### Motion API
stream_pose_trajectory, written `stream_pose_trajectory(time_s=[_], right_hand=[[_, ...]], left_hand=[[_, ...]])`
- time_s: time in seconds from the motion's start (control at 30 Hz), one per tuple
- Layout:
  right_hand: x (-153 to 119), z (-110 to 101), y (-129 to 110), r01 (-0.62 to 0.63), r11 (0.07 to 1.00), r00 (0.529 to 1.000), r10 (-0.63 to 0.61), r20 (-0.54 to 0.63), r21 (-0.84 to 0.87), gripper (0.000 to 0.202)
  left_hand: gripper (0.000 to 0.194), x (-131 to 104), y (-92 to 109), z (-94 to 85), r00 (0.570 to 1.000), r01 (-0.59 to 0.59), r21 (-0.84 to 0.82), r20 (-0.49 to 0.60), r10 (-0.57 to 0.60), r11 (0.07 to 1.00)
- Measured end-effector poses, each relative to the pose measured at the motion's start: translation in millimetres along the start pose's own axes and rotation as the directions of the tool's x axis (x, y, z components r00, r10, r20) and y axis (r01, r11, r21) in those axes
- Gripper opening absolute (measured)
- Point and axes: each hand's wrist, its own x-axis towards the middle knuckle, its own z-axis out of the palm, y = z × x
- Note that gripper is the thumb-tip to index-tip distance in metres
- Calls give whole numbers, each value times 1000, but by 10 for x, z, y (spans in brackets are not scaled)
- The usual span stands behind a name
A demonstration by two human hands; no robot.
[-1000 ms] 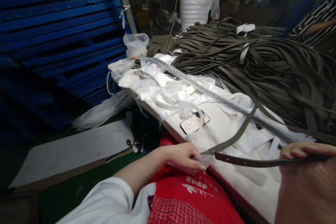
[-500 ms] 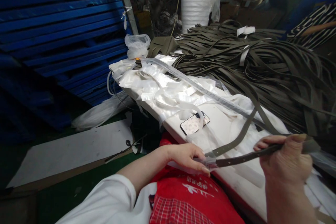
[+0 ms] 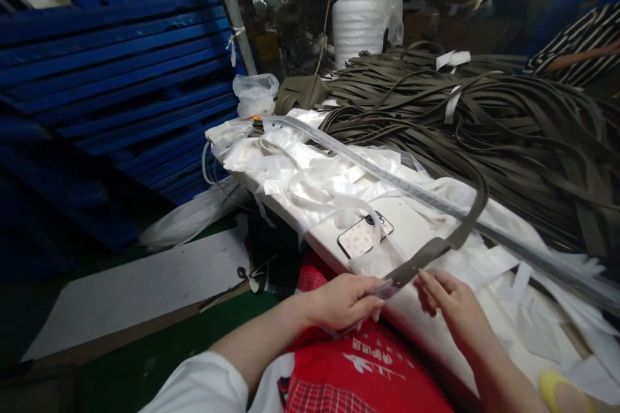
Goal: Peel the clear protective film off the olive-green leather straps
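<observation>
At the table's front edge, my left hand [image 3: 346, 300] is closed round the end of a dark olive strap [image 3: 411, 264], where some clear plastic film shows. My right hand [image 3: 453, 300] has its thumb and fingers pressed together at the lower edge of the same strap, a little to the right. From my hands the strap curves up and right toward a large heap of similar straps [image 3: 523, 122]. A phone in a patterned case [image 3: 361, 237] lies on the table just beyond my left hand.
White plastic strips [image 3: 334, 174] cover much of the white table [image 3: 416, 226]. A long clear sleeve [image 3: 368, 168] crosses it diagonally. Blue pallets [image 3: 121, 77] are stacked at left. A person's striped sleeve [image 3: 586, 45] shows at far right.
My right hand has moved left and down, closer to my left hand. The strap parts that were spread apart now lie together. My left hand still holds the end.
</observation>
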Motion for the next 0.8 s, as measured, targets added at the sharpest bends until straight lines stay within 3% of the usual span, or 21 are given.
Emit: stream_pose_trajectory(time_s=[0.07, 0.13, 0.2, 0.27, 0.37, 0.47, 0.53, 0.63, 0.73, 0.8], right_hand=[[-17, 12, 55, -113, 990, 974, 94, 206, 86, 57], [-53, 72, 59, -155, 952, 949, 70, 308, 264, 57], [-86, 141, 13, -135, 891, 971, 32, 237, 433, 56], [-96, 185, -54, -76, 869, 993, 21, 117, 489, 46], [-41, 197, -125, 34, 916, 996, -64, 62, 399, 42], [41, 213, -145, 171, 955, 985, -170, -26, 241, 50], [49, 272, -151, 194, 970, 980, -184, -81, 145, 56], [-17, 474, -123, 133, 990, 989, -130, -69, 51, 71], [-40, 734, -26, 32, 996, 990, -43, 134, 82, 88], [-24, 836, 9, 27, 990, 978, -55, 199, 141, 89]], left_hand=[[54, -34, 40, -17, 999, 32, -7, -23, -32, 999], [72, -36, 51, -21, 998, 36, 3, -50, -35, 999], [78, -15, 25, -11, 995, 79, -38, -58, -81, 996], [75, 10, -25, 6, 981, 185, -186, -17, -191, 965], [54, 25, -92, 28, 945, 326, -443, 176, -276, 835], [60, 22, -82, 50, 935, 347, -519, 255, -246, 781], [65, 27, -36, 82, 944, 329, -509, 182, -274, 795], [71, 54, -18, 173, 956, 266, -400, -7, -293, 877], [77, 107, -159, 268, 942, 145, -207, -271, -199, 968], [76, 135, -270, 308, 922, 80, -114, -370, -116, 990]])
